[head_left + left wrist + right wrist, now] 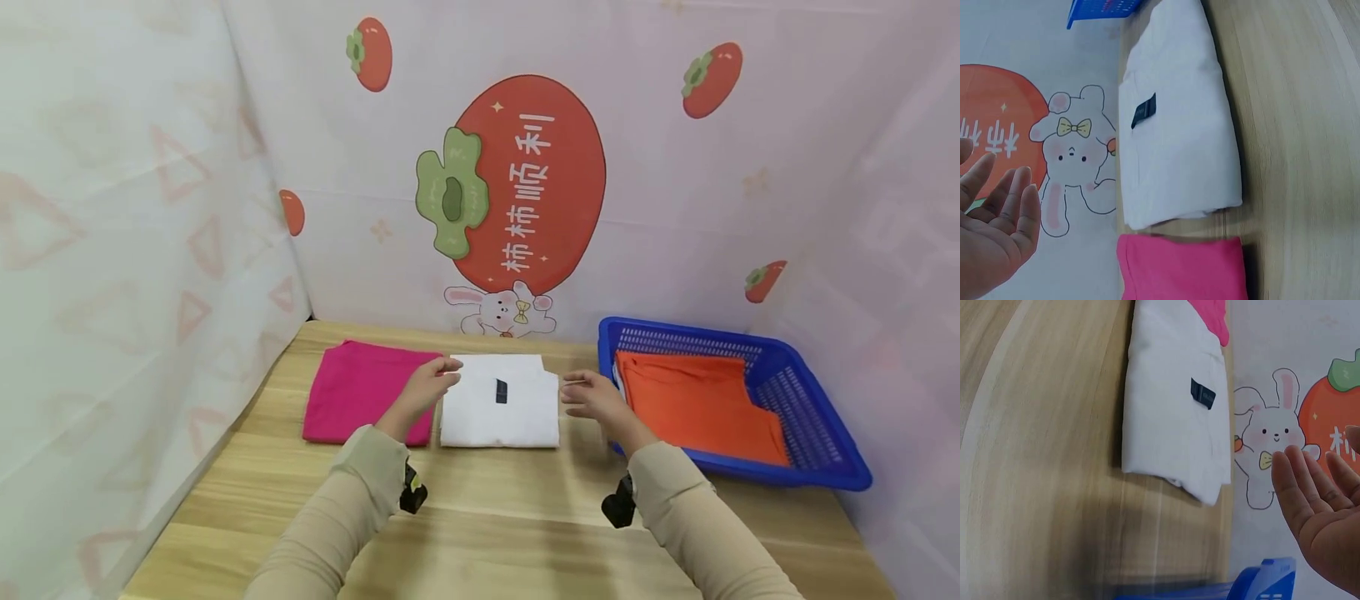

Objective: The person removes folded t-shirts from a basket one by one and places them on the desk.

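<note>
A folded white garment with a small dark label lies on the wooden table between my hands. My left hand hovers over the gap between it and a folded pink garment on the left, fingers loosely bent and holding nothing. On the other side my right hand is held above the table by the white garment's right edge, also holding nothing. Both wrist views show relaxed fingers apart from the white cloth.
A blue plastic basket stands on the right of the table, with a folded orange garment inside over something white. Printed fabric walls enclose the table at the back and both sides.
</note>
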### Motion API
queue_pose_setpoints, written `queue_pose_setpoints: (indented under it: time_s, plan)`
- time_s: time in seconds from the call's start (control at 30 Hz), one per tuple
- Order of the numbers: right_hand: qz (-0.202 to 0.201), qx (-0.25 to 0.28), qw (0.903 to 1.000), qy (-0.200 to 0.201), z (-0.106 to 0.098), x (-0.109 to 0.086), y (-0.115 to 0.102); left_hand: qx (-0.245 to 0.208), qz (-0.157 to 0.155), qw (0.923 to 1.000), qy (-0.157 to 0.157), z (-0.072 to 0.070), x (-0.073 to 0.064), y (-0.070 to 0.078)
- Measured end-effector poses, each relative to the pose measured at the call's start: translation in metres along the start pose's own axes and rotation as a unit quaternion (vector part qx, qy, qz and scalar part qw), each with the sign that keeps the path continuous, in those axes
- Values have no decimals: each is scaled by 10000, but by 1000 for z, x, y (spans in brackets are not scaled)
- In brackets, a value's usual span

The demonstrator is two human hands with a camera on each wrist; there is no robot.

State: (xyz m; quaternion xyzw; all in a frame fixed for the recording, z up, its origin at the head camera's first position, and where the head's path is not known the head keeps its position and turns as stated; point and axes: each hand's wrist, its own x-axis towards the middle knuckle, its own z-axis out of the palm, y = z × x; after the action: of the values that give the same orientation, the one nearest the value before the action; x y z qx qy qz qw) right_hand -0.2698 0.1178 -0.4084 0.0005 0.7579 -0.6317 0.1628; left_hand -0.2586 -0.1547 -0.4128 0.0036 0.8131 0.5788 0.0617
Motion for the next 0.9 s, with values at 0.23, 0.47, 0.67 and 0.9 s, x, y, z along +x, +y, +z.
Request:
queue_pose_setpoints:
  time_s: [0.23,0.47,0.67,0.9]
  plan:
    - [-362,-140,9991,-142,-22,-9,8,-123,39,9997,-224,22,3,7]
    - [-193,-287,9994,49,-38,-14,15,-220,256,9985,-437,46,8,8]
    - [-163,-314,9993,116,-57,-21,21,-191,442,9960,-748,71,15,17]
    - [-199,-232,9987,397,-86,-32,32,-532,449,9896,-1257,99,4,47]
